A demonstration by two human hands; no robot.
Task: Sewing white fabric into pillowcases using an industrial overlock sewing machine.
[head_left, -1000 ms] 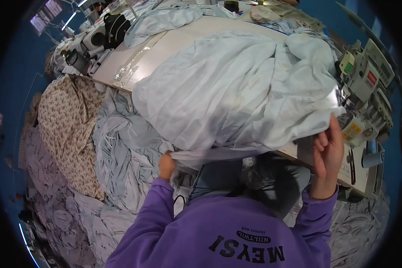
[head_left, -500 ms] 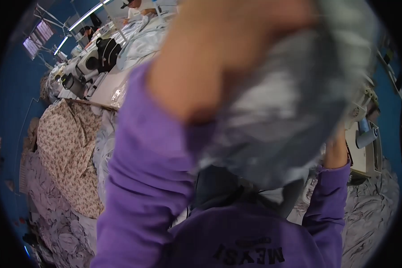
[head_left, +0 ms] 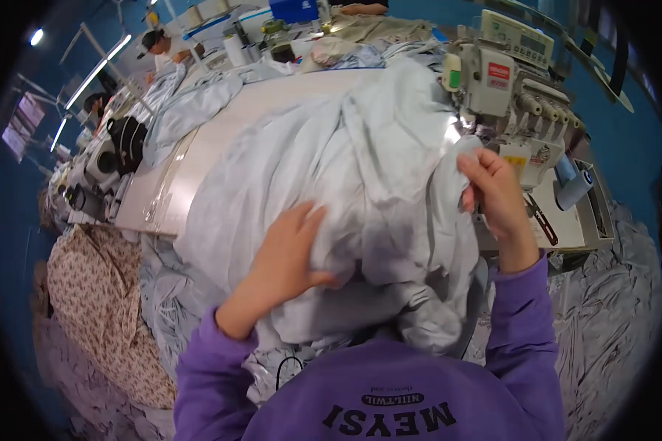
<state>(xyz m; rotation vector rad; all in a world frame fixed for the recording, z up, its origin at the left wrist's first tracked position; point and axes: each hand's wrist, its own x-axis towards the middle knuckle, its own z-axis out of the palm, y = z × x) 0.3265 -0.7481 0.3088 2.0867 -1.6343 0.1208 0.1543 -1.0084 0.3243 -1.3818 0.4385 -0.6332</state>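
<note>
both hands (head_left: 287,257) (head_left: 493,191) grip pale sheet (head_left: 346,162); fingertips seemingly buried.

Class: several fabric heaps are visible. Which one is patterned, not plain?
The floral fabric heap at lower left: beige with small flowers, while the sheet under both hands is plain pale blue.
</note>
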